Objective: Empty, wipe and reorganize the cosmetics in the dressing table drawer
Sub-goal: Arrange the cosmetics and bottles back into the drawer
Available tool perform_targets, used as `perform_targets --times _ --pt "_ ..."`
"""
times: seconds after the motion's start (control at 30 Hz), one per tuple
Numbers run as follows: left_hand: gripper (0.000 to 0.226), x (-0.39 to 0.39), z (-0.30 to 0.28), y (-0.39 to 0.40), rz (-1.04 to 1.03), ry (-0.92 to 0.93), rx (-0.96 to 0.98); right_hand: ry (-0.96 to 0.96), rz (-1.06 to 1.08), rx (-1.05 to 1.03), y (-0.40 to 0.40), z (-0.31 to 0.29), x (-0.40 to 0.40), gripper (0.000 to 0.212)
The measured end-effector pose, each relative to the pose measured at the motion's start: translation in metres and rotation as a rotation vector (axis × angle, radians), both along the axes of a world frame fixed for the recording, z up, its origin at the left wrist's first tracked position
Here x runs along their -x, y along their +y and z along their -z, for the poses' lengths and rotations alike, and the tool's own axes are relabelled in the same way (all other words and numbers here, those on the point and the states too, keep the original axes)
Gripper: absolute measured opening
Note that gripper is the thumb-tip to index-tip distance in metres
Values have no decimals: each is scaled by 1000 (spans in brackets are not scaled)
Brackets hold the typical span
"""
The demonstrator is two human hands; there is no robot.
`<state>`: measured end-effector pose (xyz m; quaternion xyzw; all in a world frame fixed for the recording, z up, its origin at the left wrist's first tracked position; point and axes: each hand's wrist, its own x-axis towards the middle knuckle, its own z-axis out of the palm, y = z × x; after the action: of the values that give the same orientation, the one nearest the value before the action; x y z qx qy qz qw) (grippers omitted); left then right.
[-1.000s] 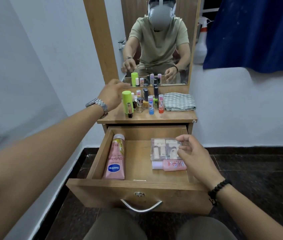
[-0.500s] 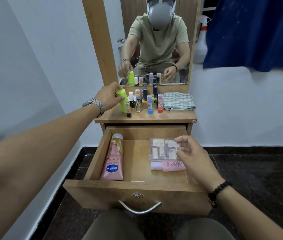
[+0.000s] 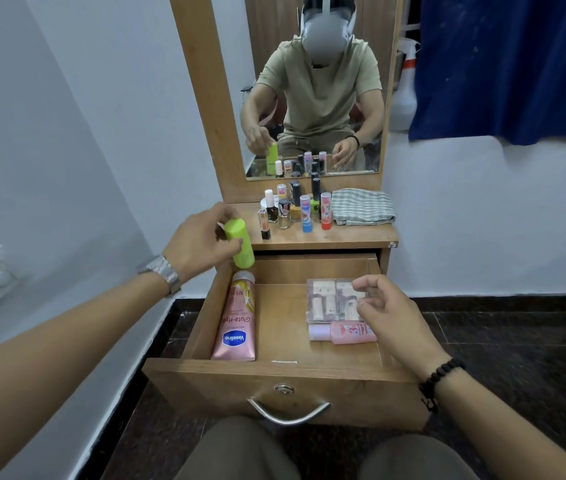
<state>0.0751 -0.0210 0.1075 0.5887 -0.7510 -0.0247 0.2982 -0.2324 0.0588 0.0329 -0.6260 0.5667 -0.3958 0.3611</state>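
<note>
Left hand (image 3: 198,242), left of frame centre, is closed around a lime-green bottle (image 3: 239,242), fingers wrapped on its upper half, bottle tilted and held over the back-left corner of the open drawer (image 3: 285,374), just above the cap of the pink Vaseline tube (image 3: 236,323) lying along the drawer's left side. Right hand (image 3: 387,315), at centre right, is loosely curled, fingers apart and gripping nothing, fingertips (image 3: 361,284) over the clear compartment box (image 3: 335,301); contact cannot be confirmed. A small pink bottle (image 3: 343,333) lies just below that box.
</note>
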Motion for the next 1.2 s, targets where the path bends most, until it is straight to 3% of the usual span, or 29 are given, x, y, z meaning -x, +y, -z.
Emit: perform_targets --times 0.13,0.33,0.67,1.2 --pt "39 16 35 12 92 -127 -84 -34 -3 12 0 2 -1 27" --pt "37 31 70 -3 16 -218 -179 -10 -6 17 -4 6 0 30" --pt "32 38 86 -19 -108 -121 -149 13 -14 13 -3 7 0 29" --pt "24 39 88 -15 -240 -145 -76 16 -12 3 0 1 -1 27"
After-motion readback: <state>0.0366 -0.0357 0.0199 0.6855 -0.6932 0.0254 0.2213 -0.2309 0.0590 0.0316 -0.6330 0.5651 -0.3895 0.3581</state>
